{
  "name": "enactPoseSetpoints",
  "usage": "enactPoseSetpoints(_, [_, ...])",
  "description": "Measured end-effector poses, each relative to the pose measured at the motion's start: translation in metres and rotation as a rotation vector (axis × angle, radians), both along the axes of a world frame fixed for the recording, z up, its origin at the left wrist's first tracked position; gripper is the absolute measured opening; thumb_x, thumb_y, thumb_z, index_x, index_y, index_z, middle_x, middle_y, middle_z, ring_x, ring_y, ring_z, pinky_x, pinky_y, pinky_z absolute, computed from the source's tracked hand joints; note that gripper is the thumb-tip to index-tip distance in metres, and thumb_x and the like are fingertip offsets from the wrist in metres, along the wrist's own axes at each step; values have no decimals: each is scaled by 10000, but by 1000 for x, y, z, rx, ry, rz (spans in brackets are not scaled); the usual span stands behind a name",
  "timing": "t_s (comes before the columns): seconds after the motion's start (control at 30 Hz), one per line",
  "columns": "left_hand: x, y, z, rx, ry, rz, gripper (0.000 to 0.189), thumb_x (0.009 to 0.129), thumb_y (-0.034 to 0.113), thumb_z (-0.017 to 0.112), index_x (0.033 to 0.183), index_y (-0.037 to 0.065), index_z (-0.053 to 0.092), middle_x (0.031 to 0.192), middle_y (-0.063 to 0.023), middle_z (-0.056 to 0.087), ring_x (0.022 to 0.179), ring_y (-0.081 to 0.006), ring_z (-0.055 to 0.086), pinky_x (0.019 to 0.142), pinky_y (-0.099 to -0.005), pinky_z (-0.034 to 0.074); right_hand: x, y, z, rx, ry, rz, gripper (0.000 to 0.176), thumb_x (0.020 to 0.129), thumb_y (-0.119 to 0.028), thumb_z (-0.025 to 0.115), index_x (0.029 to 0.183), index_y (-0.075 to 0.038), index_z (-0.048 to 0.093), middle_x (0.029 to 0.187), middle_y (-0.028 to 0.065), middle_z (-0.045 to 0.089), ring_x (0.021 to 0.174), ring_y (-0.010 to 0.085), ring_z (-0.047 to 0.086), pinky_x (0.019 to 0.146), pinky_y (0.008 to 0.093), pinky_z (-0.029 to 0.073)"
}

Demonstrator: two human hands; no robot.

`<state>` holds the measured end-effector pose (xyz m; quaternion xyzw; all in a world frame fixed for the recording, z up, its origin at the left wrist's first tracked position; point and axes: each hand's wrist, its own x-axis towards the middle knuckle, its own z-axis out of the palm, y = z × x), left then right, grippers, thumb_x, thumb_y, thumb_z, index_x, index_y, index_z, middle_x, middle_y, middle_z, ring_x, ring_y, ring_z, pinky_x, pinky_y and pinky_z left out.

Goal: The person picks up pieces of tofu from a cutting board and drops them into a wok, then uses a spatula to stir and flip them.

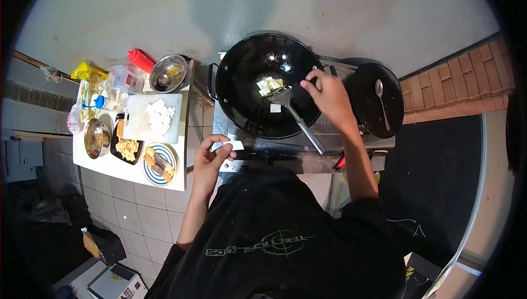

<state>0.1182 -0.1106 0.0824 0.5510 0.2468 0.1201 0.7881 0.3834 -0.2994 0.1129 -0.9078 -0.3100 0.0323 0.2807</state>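
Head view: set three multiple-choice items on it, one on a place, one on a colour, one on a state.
1. Where does the spoon lie?
A. in a steel bowl
B. on the round black lid
C. on the cutting board

2. What colour is the squeeze bottle at the back of the counter?
A. red
B. green
C. white

3. What does the left hand hold?
A. nothing
B. a knife
C. a small white piece

Key:
1 B: the spoon rests on the round black lid, to the right of the wok.
2 A: the squeeze bottle is plainly red, cap and body.
3 C: the left hand's grip is closed on the small white piece, in front of the stove.
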Motion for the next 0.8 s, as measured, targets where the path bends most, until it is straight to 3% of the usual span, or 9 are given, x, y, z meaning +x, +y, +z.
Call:
enactPoseSetpoints(0.03, [1,-1,0,2,0,3,118,929,38,643,1023,-4,584,931,-62,597,766,-115,625,673,-240,485,-19,-2,16,96,86,51,210,868,-229,716,968,-53,658,639,68,540,529,166,491,516,318,391])
enactPoseSetpoints(0.1, [6,-3,3,6,9,-21,126,926,25,644,1032,-8,585,952,-59,593,777,-118,633,684,-242,497,-61,3,42,215,388,177,276,888,-276,681,979,-19,636,720,142,608,675,288,607,640,370,476])
enactPoseSetpoints(0.17, [12,-7,5,1,1,-50,144,922,19,648,1046,-10,580,965,-58,591,780,-120,636,686,-244,504,-94,9,42,193,447,357,262,889,-244,687,999,-16,621,785,146,615,707,265,627,647,365,483])
enactPoseSetpoints(0.27, [19,-11,2,-31,-46,-101,178,916,12,654,1071,-9,570,987,-56,586,782,-123,642,689,-247,515,-120,19,26,274,464,375,140,878,-105,679,950,-10,606,846,140,608,718,270,637,660,366,494])
enactPoseSetpoints(0.4, [23,-12,2,-33,-69,-124,203,919,32,654,1094,12,553,1006,-49,589,798,-120,638,694,-249,511,-120,22,18,332,456,347,106,862,-79,677,895,-15,600,821,125,592,711,272,640,642,373,491])
enactPoseSetpoints(0.57, [13,0,-9,42,12,-54,181,955,111,637,1099,38,553,1026,-20,591,794,-77,605,669,-208,452,-100,29,-3,180,0,165,77,835,-60,666,858,-50,593,827,117,582,745,324,646,611,411,517])
enactPoseSetpoints(0.7, [-3,18,-21,123,-55,4,72,943,83,639,983,34,604,1002,-13,566,817,-73,575,683,-213,423,-87,47,-29,-5,-68,159,79,856,-100,648,884,-46,598,864,113,592,761,315,654,623,420,540])
enactPoseSetpoints(0.77, [-11,24,-16,114,-41,24,57,945,84,632,936,29,622,990,-13,560,831,-80,575,704,-221,429,-84,58,-39,-86,-354,150,104,879,-127,623,910,-30,600,899,111,601,792,307,665,641,417,553])
enactPoseSetpoints(0.8, [-13,27,-17,129,-35,32,82,952,117,625,958,35,619,978,-16,577,837,-93,580,707,-231,429,-84,62,-40,-150,-364,177,129,896,-141,612,927,-15,603,910,110,608,812,296,671,641,406,557])
